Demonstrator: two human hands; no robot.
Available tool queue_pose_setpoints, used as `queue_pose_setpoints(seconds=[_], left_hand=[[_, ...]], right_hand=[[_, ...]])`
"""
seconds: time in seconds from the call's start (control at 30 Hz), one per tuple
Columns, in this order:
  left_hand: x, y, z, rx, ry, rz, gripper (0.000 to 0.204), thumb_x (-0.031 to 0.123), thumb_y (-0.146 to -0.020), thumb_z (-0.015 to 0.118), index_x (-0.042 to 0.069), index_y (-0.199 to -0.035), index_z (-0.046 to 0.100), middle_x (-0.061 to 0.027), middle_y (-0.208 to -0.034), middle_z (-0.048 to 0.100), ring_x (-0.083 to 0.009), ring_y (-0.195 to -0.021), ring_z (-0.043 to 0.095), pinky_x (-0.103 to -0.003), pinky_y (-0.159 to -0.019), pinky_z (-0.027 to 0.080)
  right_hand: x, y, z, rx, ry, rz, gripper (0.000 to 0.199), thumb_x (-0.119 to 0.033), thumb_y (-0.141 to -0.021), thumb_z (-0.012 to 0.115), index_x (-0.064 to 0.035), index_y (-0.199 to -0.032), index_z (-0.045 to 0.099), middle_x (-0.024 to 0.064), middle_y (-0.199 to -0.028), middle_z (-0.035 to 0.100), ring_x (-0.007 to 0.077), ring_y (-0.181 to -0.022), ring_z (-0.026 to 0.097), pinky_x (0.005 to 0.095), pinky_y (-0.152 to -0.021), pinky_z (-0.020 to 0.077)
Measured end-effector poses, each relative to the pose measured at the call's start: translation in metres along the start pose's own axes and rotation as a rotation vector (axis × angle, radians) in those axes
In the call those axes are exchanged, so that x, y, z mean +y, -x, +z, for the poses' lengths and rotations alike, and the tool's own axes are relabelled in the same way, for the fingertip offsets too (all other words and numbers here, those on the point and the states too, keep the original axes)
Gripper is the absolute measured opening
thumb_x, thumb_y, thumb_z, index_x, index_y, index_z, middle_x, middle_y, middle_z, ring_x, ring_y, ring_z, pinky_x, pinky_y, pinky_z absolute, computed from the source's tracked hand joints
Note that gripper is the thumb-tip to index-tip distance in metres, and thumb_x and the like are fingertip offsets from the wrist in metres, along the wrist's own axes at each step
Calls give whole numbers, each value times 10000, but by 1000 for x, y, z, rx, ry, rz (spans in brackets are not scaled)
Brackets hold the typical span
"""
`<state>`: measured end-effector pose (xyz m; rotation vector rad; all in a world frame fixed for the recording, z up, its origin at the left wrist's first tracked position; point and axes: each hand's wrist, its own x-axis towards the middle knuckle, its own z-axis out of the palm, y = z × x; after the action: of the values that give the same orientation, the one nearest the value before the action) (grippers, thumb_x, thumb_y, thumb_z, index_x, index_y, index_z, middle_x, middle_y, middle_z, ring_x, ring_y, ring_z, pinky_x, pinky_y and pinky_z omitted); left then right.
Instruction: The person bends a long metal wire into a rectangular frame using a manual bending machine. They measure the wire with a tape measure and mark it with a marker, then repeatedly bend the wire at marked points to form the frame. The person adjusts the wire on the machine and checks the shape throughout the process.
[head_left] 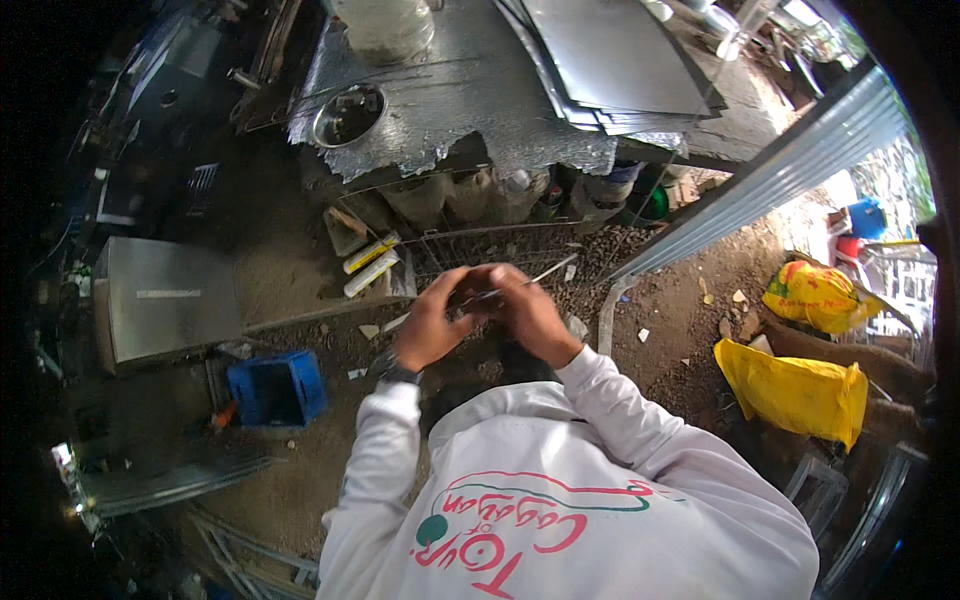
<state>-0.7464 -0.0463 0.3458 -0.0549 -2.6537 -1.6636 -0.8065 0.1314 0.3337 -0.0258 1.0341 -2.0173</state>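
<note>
My left hand (432, 322) and my right hand (533, 318) come together in front of my body, fingers curled inward and meeting at the tips. A thin, light-coloured rod (553, 270) runs out past the right hand's fingers toward the far right. The right fingers are closed around its near part. On the left hand the fingers bend toward the same spot, thumb slightly apart; what they pinch is hidden in shadow between the hands. A dark wristband (400, 373) circles my left wrist.
Ahead stands a workbench with a foil-like cover (470, 90), a metal bowl (350, 115) and stacked metal sheets (620, 55). A blue crate (278, 390) and a grey metal box (170, 298) sit left. Right are a corrugated sheet (760, 170) and a yellow sack (795, 390).
</note>
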Motion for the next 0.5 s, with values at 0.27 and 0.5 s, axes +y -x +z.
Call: queue_pose_setpoints(seconds=[0.27,0.5], left_hand=[[45,220,-94,550,34,-107,146,153,-882,718,31,-825,661,4,-771,537,-94,-652,425,-263,-582,337],[17,467,-173,1020,312,22,214,220,-932,668,26,-843,647,-6,-753,509,-79,-630,397,-270,-532,302]], right_hand=[[0,51,-9,-252,530,201,366,-173,-962,614,30,-1266,611,133,-1162,688,225,-1055,658,355,-979,486],[123,-27,-52,382,532,-38,747,-466,-938,615,-96,-1519,325,126,-1460,473,276,-1365,418,427,-1067,348]])
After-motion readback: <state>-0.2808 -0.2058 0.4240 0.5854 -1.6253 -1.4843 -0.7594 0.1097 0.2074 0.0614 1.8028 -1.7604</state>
